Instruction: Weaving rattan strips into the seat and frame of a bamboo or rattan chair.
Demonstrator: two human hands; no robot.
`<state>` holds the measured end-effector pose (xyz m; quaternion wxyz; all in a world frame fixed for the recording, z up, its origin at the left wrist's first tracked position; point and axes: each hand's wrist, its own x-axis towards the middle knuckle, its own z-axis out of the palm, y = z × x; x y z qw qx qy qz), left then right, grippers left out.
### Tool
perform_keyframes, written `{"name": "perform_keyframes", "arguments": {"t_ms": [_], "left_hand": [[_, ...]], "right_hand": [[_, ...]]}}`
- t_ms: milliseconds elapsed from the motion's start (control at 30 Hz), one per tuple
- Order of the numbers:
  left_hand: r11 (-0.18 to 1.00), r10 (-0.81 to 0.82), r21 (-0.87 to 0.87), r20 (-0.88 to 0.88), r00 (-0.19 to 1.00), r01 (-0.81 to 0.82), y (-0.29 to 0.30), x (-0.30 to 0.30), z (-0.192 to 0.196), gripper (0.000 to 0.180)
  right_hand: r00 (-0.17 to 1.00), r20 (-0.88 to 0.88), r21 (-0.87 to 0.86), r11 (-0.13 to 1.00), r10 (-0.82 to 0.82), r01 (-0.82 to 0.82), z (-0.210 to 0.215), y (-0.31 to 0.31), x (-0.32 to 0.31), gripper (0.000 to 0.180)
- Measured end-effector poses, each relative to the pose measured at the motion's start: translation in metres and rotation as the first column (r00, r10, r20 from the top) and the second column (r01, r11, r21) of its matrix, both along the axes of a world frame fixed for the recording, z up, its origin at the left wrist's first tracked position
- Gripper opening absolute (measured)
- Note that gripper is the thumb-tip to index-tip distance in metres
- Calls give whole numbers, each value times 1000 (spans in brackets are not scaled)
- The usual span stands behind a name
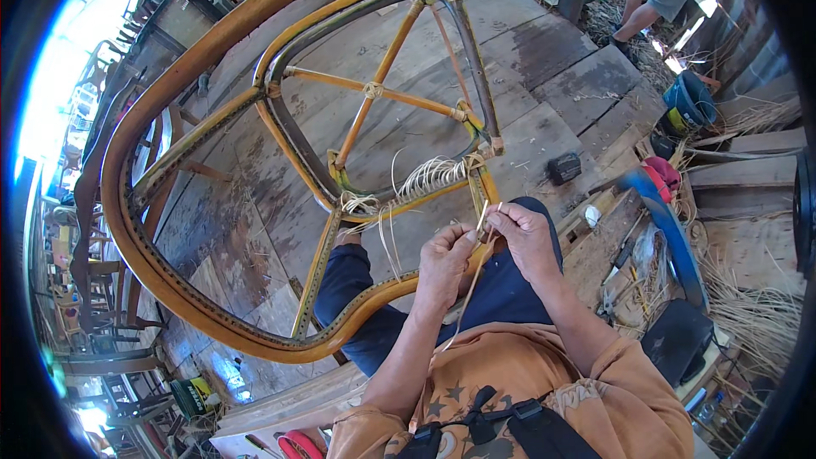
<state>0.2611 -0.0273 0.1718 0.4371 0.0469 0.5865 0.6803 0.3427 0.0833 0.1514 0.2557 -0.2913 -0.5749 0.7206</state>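
A curved rattan chair frame (161, 293) leans across my lap, with bound crossing poles (353, 129) inside its seat ring. My left hand (448, 262) is closed in a pinch on a thin pale cane strip (468, 299), beside the frame's near corner post. My right hand (524, 238) pinches the same strip close by, its fingertips almost meeting the left ones. Short strip ends stick up above the fingers, and a long tail hangs toward my shirt. Loose coils of cane (435, 177) loop around the near seat rail, left of the hands. More strands dangle below them.
A small black block (563, 168) lies on the plank floor. To the right are a blue curved board (671, 238), pliers (607, 302), a black case (677, 338) and scattered cane scraps. A dark bucket (688, 104) stands farther back, near another person's legs (650, 2). Chairs crowd the left.
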Motion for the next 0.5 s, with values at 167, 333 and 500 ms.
{"name": "perform_keyframes", "arguments": {"t_ms": [167,333,500], "left_hand": [[991,-40,-133,-308,950,-2,8,1,-10,15],[974,-80,-224,-513,855,-43,15,9,-4,15],[967,-137,-254,-587,798,-20,23,13,-6,18]], "right_hand": [[994,111,19,1000,13,-15,10,2,-4,16],[993,114,60,998,-31,24,4,4,-2,16],[995,6,-154,983,-95,95,0,3,1,12]]}}
